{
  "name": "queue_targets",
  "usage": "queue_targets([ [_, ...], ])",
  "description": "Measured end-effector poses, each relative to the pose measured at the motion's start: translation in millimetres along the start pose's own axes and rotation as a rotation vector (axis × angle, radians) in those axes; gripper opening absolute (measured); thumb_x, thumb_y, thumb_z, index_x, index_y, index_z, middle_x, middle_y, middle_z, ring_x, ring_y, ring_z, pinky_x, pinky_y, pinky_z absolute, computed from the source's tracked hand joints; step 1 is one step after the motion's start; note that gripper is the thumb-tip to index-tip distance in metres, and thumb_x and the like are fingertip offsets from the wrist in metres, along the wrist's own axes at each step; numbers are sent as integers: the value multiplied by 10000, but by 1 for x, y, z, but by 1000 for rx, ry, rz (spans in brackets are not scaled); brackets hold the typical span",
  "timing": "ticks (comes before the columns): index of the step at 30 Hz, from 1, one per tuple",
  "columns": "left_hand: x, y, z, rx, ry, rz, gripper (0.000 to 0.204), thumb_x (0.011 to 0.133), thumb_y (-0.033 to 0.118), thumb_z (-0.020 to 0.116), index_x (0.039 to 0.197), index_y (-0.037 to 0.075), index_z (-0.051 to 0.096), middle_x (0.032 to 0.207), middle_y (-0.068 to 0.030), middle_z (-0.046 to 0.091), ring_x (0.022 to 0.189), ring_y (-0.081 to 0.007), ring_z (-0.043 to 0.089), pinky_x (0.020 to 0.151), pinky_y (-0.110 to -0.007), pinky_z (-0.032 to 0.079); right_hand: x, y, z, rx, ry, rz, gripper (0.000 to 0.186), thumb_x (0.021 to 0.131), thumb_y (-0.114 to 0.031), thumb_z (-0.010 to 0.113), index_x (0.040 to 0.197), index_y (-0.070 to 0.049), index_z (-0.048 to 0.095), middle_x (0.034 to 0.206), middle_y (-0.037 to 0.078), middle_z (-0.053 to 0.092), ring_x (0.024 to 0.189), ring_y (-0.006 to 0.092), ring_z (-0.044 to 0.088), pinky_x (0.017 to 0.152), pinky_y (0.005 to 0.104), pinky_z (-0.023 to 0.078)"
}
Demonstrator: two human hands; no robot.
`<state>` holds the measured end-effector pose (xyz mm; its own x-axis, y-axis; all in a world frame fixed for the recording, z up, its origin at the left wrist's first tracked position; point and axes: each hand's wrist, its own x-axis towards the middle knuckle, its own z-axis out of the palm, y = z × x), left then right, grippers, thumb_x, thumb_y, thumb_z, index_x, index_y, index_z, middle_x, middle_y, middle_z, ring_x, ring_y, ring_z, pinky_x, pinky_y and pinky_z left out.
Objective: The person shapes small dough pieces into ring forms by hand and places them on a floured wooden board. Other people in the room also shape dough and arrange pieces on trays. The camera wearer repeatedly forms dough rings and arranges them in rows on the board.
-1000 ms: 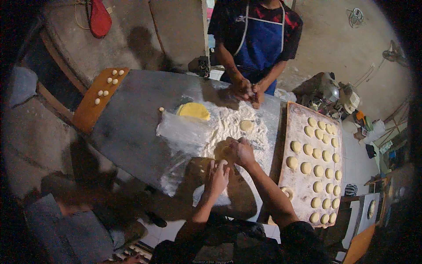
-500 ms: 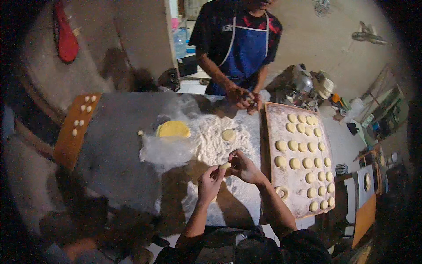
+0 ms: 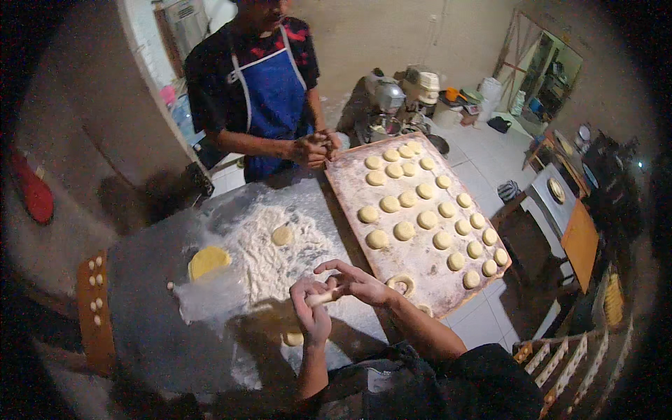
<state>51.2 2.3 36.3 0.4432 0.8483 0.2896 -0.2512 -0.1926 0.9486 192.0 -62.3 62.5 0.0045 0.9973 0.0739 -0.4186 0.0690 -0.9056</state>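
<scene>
Above the floured steel table, a small pale piece of dough [image 3: 320,299] is pinched between my two hands. My left hand [image 3: 312,311] curls its fingers around the near end. My right hand [image 3: 362,285] grips the other end, its index finger stretched out above. Beyond them, a round dough disc [image 3: 283,235] lies on spread flour [image 3: 257,246]. A larger yellow dough mass [image 3: 208,262] sits further left, partly under clear plastic sheet [image 3: 213,295]. Close to my left wrist, another dough piece [image 3: 292,339] rests in shadow.
To the right, a floured board [image 3: 420,262] carries rows of dough discs and a dough ring [image 3: 401,283]. An aproned co-worker stands across the table, hands [image 3: 315,148] together. Small dough balls sit on a brown board [image 3: 96,336] at left. Mixers [image 3: 388,94] stand behind.
The view has swung to the right, so the table and the co-worker appear further left. Both my hands stay on the dough piece; my right index finger is now more extended.
</scene>
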Motion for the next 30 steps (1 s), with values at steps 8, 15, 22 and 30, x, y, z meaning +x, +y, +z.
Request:
queue_targets([
  [8,-18,-16,70,269,-53,85,505,931,498,366,1060,14,432,833,-85,503,687,-167,484,520,-331,348,-50,-23,-2,-383,468,-136,427,925,-242,443,1316,-101,344,663,0,459,616,89,450,595,224,368],
  [15,-36,3,135,305,-126,131,234,950,223,408,1056,18,452,837,-119,526,726,-206,543,643,-332,439,-110,-47,-44,632,321,-320,604,907,-623,313,1220,-108,344,613,46,522,487,143,437,577,274,391],
  [22,-47,14,184,210,-189,26,189,933,91,426,1105,15,423,983,-157,484,920,-219,492,797,-342,406,-149,-65,-70,357,439,-253,431,898,-322,471,1240,-126,295,605,53,508,546,177,523,568,281,440],
  [30,-46,13,229,368,-247,46,221,965,163,354,1114,21,434,896,-187,556,744,-290,584,708,-401,464,-168,-70,-100,-47,369,-343,487,881,-397,523,1234,-130,319,617,98,553,576,201,537,545,301,451],
])
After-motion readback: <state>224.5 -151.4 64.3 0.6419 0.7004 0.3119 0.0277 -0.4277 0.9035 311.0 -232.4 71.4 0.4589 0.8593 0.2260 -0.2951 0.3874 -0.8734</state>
